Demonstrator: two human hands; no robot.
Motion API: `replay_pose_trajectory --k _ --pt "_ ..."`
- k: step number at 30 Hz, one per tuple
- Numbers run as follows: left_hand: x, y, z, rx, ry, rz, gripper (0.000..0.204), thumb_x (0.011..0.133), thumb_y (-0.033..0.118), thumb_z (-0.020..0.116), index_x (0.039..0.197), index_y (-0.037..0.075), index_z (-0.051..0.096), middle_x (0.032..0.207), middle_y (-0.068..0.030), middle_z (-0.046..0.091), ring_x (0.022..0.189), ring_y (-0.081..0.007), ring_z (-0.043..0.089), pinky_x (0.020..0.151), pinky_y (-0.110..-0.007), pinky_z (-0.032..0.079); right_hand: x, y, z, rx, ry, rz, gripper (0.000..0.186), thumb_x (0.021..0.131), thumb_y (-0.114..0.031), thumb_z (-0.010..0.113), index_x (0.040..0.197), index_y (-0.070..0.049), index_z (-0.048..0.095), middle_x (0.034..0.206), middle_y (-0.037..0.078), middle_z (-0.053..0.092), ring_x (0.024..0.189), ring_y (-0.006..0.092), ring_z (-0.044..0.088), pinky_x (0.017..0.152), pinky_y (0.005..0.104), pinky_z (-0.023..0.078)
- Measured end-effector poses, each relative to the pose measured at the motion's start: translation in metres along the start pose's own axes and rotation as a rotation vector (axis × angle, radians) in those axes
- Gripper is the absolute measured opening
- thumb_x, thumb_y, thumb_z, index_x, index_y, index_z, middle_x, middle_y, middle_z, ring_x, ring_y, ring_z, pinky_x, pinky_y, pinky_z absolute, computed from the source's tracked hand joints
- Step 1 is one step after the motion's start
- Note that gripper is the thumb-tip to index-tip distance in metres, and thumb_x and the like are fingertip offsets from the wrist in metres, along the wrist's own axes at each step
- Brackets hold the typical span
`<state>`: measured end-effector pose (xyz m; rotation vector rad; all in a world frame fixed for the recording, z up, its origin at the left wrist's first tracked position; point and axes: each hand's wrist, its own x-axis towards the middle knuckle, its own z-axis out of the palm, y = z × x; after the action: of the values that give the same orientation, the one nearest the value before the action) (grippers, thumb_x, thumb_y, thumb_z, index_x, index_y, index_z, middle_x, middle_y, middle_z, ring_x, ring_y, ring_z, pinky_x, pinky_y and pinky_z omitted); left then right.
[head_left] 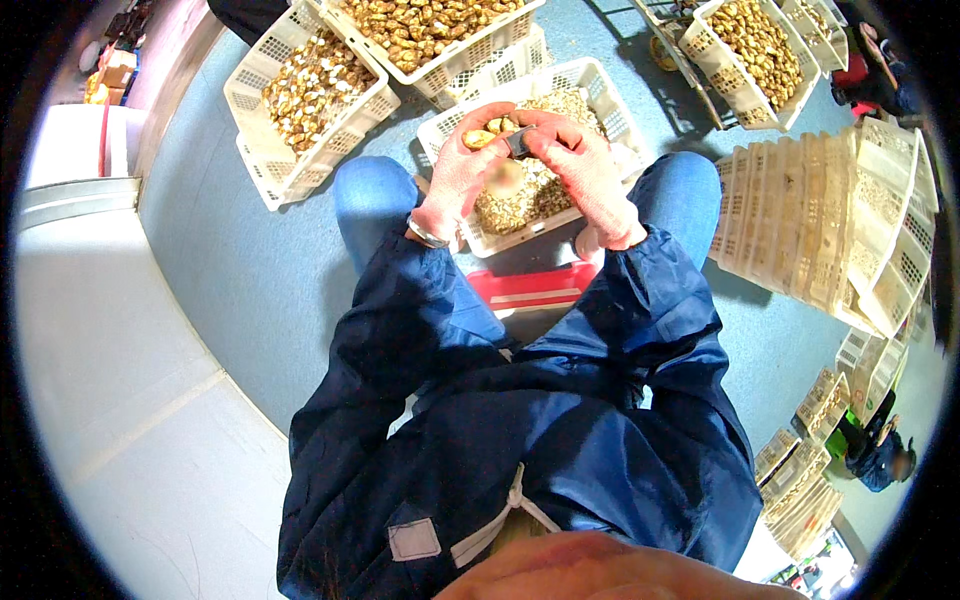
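Observation:
My left hand (463, 172) is curled round a few golden-brown, roundish pieces that look like mushrooms (480, 139). Close against it, my right hand (582, 168) pinches a small dark grey tool, like a short blade (518, 141), between thumb and fingers. The tool's tip lies beside the pieces; whether it touches them is hard to make out. Both hands look covered by thin pinkish gloves. Beneath them, between my knees, stands a white perforated crate (610, 88) with small pale and brown bits (520, 205) in it.
Ahead to the left, a white crate (250, 150) holds brown and white pieces; another full crate (460, 68) stands beside it. Farther right, a crate of brown pieces (750, 55) rests on a metal frame. Nested crates (800, 215) lie at my right. A person (880, 455) is farther off.

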<state>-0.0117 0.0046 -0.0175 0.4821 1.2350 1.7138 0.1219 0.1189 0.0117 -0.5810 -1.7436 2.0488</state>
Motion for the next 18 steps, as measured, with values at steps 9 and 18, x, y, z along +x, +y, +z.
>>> replay_pose_trajectory --k 9,18 --pt "0.002 -0.004 -0.002 -0.124 -0.028 -0.172 0.038 0.095 0.029 0.057 0.13 0.013 0.053 0.109 0.0005 0.061 0.095 -0.0095 0.058 0.071 -0.026 0.049 0.005 0.011 -0.001 0.267 0.083 -0.03 0.028 0.09 -0.02 0.065 0.107 0.002 0.064 0.121 0.012 0.061 0.103 0.015 0.058 0.095 0.0302 0.044" --pt "-0.009 0.002 0.0 -0.086 -0.031 -0.176 0.037 0.094 0.032 0.057 0.127 0.016 0.055 0.098 0.0046 0.064 0.082 -0.0059 0.058 0.06 -0.024 0.045 0.001 0.003 0.006 -0.142 0.08 -0.167 0.016 0.09 -0.015 0.06 0.087 -0.001 0.066 0.121 0.006 0.063 0.11 0.0159 0.055 0.093 0.0296 0.043"
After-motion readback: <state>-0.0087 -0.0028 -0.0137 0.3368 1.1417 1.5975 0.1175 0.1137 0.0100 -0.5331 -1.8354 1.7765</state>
